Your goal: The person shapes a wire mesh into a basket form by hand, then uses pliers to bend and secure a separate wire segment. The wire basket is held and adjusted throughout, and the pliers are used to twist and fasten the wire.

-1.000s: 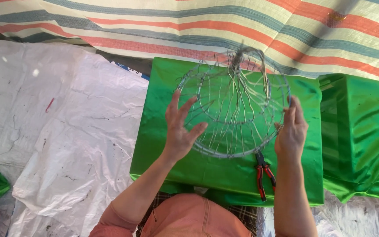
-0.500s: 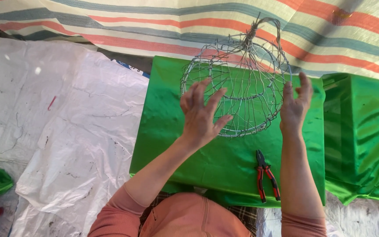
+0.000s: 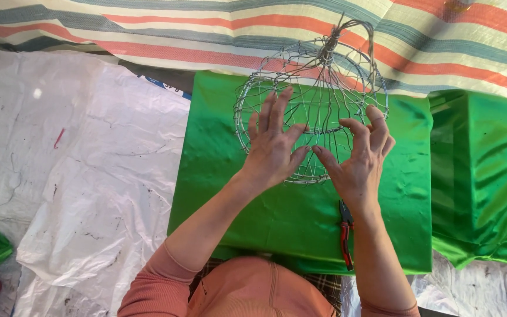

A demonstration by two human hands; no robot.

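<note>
Head view looks straight down on a shiny green satin cloth (image 3: 265, 223) spread flat over a low rectangular surface, its sheen creased with small wrinkles. On the far half of that cloth sits a rounded cage-like frame of thin grey wire (image 3: 318, 100), its ribs gathered into a twisted knot at the top, which reaches out over a striped woven tarpaulin in red, teal and cream (image 3: 206, 29) that runs across the top of the scene. The left hand (image 3: 272, 147) lies on the near left side of the wire frame with its fingers (image 3: 277, 108) spread wide and flat against the ribs, gripping nothing. The right hand (image 3: 360, 158) is at the near right side, its fingers (image 3: 356, 130) bent and half curled, fingertips touching the wires without closing round them. Just beside the right wrist, a pair of red-handled pliers (image 3: 345, 235) lies on the cloth. To the left a crumpled white plastic sheet (image 3: 77, 176), smudged with dirt, covers the ground. To the right a second green satin piece (image 3: 482, 176) lies folded and tilted.
</note>
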